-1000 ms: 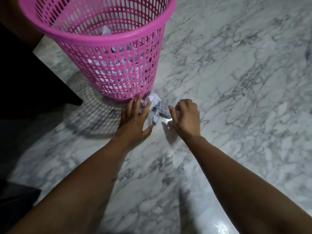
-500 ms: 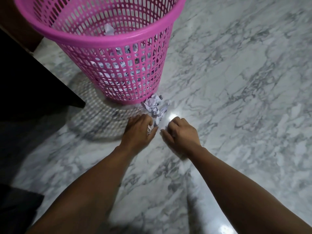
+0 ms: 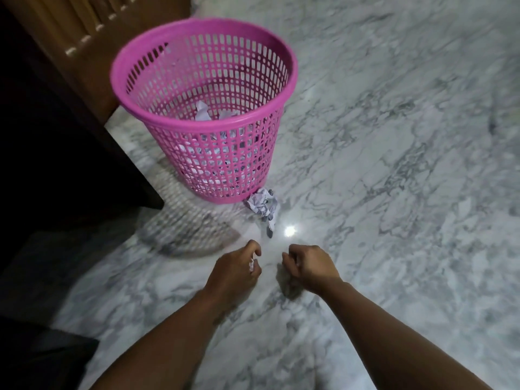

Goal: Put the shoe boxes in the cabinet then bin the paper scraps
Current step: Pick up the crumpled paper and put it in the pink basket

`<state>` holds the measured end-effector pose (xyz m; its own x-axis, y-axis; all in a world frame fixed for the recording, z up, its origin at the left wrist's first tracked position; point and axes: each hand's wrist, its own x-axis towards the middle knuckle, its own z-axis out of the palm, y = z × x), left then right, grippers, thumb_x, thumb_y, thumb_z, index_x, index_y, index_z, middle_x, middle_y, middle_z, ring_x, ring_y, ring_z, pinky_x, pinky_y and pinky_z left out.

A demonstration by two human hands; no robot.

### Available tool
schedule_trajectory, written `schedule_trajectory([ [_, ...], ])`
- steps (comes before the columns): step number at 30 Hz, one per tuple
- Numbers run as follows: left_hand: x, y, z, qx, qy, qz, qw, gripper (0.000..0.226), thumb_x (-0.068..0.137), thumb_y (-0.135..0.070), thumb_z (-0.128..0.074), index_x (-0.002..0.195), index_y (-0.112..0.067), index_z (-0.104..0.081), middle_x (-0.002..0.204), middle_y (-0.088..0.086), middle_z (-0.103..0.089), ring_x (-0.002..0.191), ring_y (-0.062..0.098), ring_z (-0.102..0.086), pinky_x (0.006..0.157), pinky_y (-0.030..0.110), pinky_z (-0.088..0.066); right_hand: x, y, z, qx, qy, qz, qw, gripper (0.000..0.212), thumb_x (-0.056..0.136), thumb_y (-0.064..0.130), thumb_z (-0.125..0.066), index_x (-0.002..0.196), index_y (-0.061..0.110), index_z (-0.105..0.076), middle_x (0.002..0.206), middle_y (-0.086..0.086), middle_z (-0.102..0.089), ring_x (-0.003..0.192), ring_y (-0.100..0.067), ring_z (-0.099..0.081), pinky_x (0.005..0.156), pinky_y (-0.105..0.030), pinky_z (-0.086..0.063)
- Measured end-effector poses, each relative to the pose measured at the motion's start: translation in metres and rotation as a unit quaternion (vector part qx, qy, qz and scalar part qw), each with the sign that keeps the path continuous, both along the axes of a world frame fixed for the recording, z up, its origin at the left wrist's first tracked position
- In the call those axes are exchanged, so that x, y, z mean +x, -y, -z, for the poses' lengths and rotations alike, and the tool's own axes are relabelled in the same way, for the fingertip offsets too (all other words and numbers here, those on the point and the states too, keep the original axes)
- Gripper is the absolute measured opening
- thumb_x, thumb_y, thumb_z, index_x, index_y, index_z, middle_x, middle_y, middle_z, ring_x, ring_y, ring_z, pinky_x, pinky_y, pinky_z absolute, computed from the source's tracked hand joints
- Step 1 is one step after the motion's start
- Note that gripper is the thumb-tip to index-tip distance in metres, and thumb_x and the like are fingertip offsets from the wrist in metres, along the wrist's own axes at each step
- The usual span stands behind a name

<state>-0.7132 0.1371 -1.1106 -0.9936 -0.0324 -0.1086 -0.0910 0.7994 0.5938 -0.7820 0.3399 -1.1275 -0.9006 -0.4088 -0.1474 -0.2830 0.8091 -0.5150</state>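
Observation:
A pink mesh bin (image 3: 205, 128) stands on the marble floor with crumpled paper scraps (image 3: 203, 112) inside. More crumpled scraps (image 3: 263, 206) lie on the floor against its base. My left hand (image 3: 235, 270) is curled round a small white scrap (image 3: 251, 264), in front of the bin and a little above the floor. My right hand (image 3: 306, 266) is curled beside it; whether it holds paper is hidden. No shoe box is in view.
A dark cabinet side (image 3: 70, 153) rises left of the bin, with a wooden panel (image 3: 84, 32) behind it. White-grey marble floor (image 3: 394, 164) spreads to the right. A bright light reflection (image 3: 289, 230) sits near the scraps.
Both hands have drawn back from the scrap pile toward me and curled closed, the left now holding a scrap. The view has risen, showing the whole bin.

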Motion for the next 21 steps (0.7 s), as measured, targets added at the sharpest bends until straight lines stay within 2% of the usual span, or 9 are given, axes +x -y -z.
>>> schedule_trajectory([
  [3,-0.001,0.005,-0.020,0.019,-0.040,-0.011,0.999,0.021,0.083,-0.021,-0.058,0.099,-0.029,-0.047,0.069,-0.006,-0.056,0.064,0.021,-0.053,0.061,0.034,-0.048,-0.015,0.016,-0.040,-0.147,-0.035,0.065,0.986,0.042,0.093,0.042,-0.059,0.060,0.025,-0.040,0.050,0.004,-0.041,0.050,-0.015,-0.043,0.052,-0.036,-0.039],
  [6,-0.025,0.009,-0.064,0.063,-0.178,0.002,0.982,0.010,0.088,-0.017,-0.064,0.094,-0.024,-0.061,0.079,-0.007,-0.064,0.071,0.019,-0.062,0.066,0.033,-0.052,-0.041,0.043,-0.106,-0.298,-0.082,0.109,0.945,0.043,0.098,0.036,-0.062,0.063,0.017,-0.044,0.053,0.002,-0.044,0.052,-0.017,-0.046,0.057,-0.038,-0.042],
  [8,-0.047,0.013,-0.111,0.103,-0.272,0.024,0.956,0.005,0.096,-0.019,-0.065,0.093,-0.015,-0.067,0.085,-0.006,-0.066,0.076,0.015,-0.063,0.073,0.031,-0.052,-0.059,0.059,-0.155,-0.381,-0.120,0.112,0.910,0.042,0.101,0.028,-0.061,0.066,0.008,-0.047,0.059,-0.013,-0.052,0.060,-0.032,-0.055,0.059,-0.043,-0.045],
  [11,-0.079,0.022,-0.194,0.116,-0.408,0.009,0.905,0.039,0.100,-0.031,-0.057,0.074,-0.003,-0.060,0.072,-0.001,-0.053,0.067,0.013,-0.050,0.066,0.023,-0.041,-0.086,0.090,-0.226,-0.488,-0.181,0.072,0.851,0.036,0.103,0.019,-0.052,0.068,0.013,-0.045,0.067,-0.023,-0.051,0.063,-0.035,-0.051,0.061,-0.050,-0.045],
  [15,-0.127,0.052,-0.288,0.159,-0.535,-0.111,0.822,0.048,0.105,-0.023,-0.040,0.070,0.005,-0.056,0.065,0.007,-0.057,0.063,0.010,-0.056,0.067,0.025,-0.043,-0.134,0.145,-0.298,-0.549,-0.255,0.035,0.795,0.027,0.100,0.013,-0.043,0.075,0.022,-0.047,0.069,-0.004,-0.053,0.068,-0.014,-0.051,0.065,-0.039,-0.044],
  [17,-0.156,0.073,-0.310,0.163,-0.569,-0.172,0.788,0.039,0.104,-0.015,-0.038,0.073,-0.001,-0.056,0.067,-0.008,-0.054,0.066,-0.002,-0.054,0.070,0.027,-0.046,-0.159,0.168,-0.310,-0.494,-0.259,0.032,0.829,0.023,0.102,0.017,-0.045,0.082,0.013,-0.055,0.078,-0.009,-0.060,0.074,-0.021,-0.057,0.071,-0.043,-0.051],
  [18,-0.170,0.083,-0.312,0.157,-0.556,-0.189,0.794,0.033,0.104,-0.015,-0.038,0.078,-0.005,-0.056,0.069,-0.012,-0.053,0.068,-0.003,-0.054,0.069,0.030,-0.047,-0.168,0.175,-0.313,-0.424,-0.245,0.022,0.872,0.023,0.103,0.020,-0.046,0.089,0.009,-0.061,0.085,-0.009,-0.065,0.081,-0.021,-0.061,0.075,-0.042,-0.053],
  [20,-0.195,0.104,-0.296,0.112,-0.424,-0.227,0.870,0.023,0.102,-0.027,-0.042,0.103,-0.010,-0.058,0.090,-0.008,-0.062,0.086,0.001,-0.061,0.071,0.029,-0.049,-0.179,0.180,-0.311,-0.204,-0.150,-0.020,0.967,0.026,0.105,0.025,-0.049,0.116,0.012,-0.068,0.109,-0.005,-0.071,0.096,-0.016,-0.065,0.082,-0.028,-0.052],
  [21,-0.203,0.114,-0.279,0.066,-0.311,-0.243,0.917,0.035,0.099,-0.040,-0.045,0.122,-0.015,-0.053,0.111,-0.003,-0.064,0.105,0.012,-0.063,0.082,0.028,-0.051,-0.182,0.178,-0.308,-0.105,-0.100,-0.045,0.988,0.031,0.105,0.026,-0.051,0.130,0.015,-0.065,0.125,-0.005,-0.069,0.105,-0.016,-0.064,0.085,-0.022,-0.048],
])
